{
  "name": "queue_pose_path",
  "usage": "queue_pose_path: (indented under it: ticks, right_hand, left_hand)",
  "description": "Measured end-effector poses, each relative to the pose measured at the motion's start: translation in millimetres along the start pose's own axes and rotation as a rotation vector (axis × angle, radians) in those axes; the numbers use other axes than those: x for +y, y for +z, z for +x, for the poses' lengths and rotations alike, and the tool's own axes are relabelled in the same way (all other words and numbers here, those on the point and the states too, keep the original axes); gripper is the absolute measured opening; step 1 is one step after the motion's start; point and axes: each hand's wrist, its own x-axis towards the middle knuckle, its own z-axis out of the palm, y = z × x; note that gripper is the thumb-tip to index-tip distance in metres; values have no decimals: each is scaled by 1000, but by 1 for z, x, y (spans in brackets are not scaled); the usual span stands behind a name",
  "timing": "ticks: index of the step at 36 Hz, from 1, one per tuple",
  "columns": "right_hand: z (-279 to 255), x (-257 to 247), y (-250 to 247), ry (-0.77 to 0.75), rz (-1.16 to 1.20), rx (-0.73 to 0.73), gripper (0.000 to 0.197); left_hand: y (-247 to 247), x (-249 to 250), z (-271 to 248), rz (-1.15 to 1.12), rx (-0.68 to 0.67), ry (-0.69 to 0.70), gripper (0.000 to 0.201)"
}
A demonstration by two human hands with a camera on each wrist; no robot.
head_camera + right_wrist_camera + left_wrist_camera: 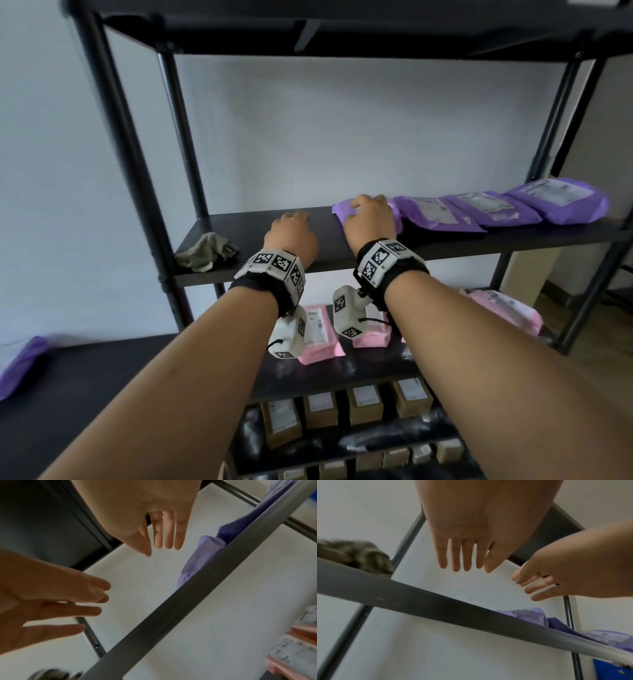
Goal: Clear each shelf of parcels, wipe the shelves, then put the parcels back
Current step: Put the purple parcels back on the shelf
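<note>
Several purple parcels (486, 207) lie in a row on the right half of the black middle shelf (342, 253). My right hand (368, 205) is over the leftmost purple parcel (342, 209), fingers straight; whether it touches is unclear. In the right wrist view its fingers (164, 540) are spread in the air beside that parcel (202, 555). My left hand (291, 222) is open above bare shelf just left of it, holding nothing; its fingers (462, 561) are straight. A crumpled grey-green rag (207, 251) lies at the shelf's left end.
Pink parcels (318, 329) lie on the shelf below, and brown boxes (363, 404) on the lower shelves. One purple parcel (20, 366) rests on a dark table (85, 377) at the left. The black top shelf (342, 34) hangs overhead, and black posts (113, 137) frame the unit.
</note>
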Motion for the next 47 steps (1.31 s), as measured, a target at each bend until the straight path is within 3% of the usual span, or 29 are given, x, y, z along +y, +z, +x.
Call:
queue_pose_path:
  ticks: [7,14,23,33,40,47]
  right_hand:
    - [-57,-70,28,-52,84,14,36]
    - [-130,-139,70,-129,121,-4,32]
    - [-216,-214,141,-177,164,-138,29]
    - [-292,-266,233,-245,24,-508,40]
    - [-312,-293,308,-280,-27,-687,44]
    - [-304,-328,395,-330,-44,-812,45]
  left_hand:
    - [-45,-74,-56,-20,148,136,48]
    - [-95,-162,-106,-3,233,82,44]
    - [-135,-280,-167,104,130,-140,54]
    - [-147,-407,-227,223,44,-389,48]
    - [-140,-485,-245,312,-43,-547,43]
    - [-136,-552,-217,342,-111,-666,47]
